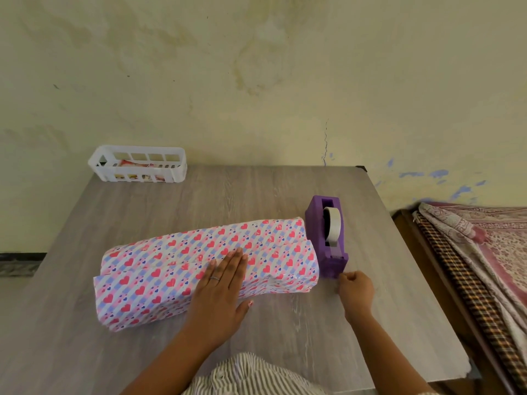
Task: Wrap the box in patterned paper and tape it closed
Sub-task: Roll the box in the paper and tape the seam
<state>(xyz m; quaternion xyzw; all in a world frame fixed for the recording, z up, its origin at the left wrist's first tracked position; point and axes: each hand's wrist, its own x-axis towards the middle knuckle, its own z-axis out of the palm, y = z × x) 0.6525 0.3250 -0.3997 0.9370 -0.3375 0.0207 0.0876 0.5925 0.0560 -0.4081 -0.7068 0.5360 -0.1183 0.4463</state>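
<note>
Box under left hand

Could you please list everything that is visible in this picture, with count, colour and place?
wrapped box: one, white paper with red and pink hearts and blue stripes, lying lengthwise mid-table, seam on top
tape dispenser: one, purple with a white tape roll, at the box's right end
basket: one, white slotted plastic, far left corner of the table, some packets inside
table: one, grey wood grain
folded cloths: a stack, pink print and brown check, right of the table
wall: stained cream, behind the table
left hand: flat on the box's seam, ring on one finger
right hand: fingers curled at the dispenser's near end, apparently pinching the tape end
</note>
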